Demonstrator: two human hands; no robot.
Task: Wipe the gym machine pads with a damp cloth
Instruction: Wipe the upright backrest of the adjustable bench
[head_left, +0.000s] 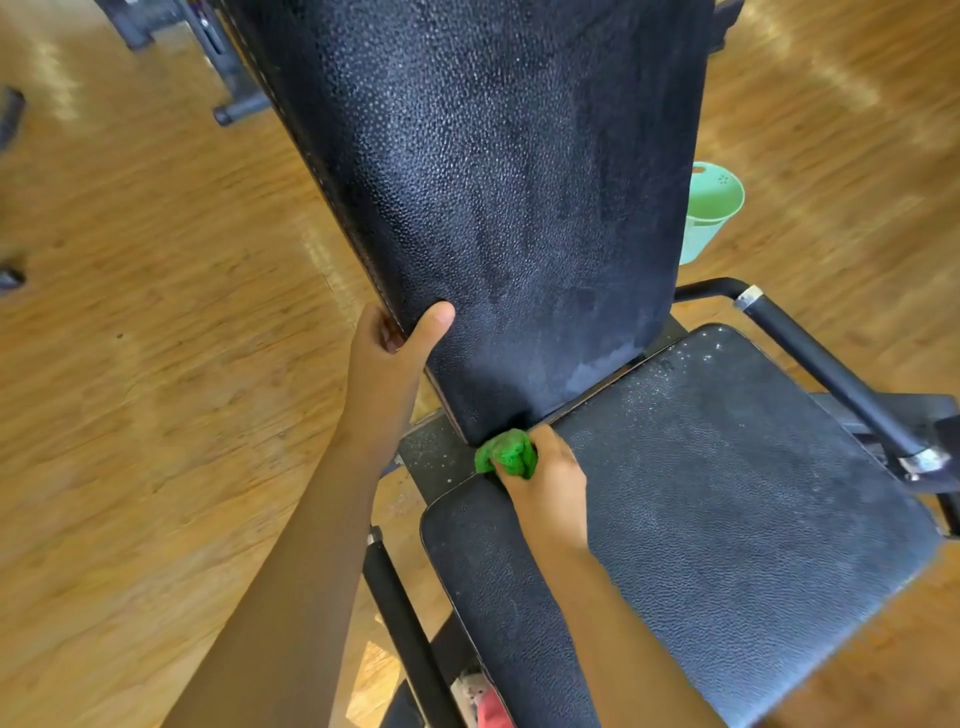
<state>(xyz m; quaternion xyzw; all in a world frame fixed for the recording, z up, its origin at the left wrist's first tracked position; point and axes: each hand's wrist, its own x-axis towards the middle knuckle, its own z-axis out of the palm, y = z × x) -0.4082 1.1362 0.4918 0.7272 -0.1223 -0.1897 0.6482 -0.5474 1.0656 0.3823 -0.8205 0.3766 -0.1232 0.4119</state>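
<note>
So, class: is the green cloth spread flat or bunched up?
Bunched up: the green cloth is a crumpled wad gripped in the right hand.

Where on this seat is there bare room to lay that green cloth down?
Most of the seat pad is bare: the wide patch between the right hand and the black side bar. It is crowded at the crease under the back pad, where the right hand holds the green cloth, and at the back pad's edge, which the left hand grips.

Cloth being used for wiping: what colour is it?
Bright green cloth, seen in the head view.
</note>
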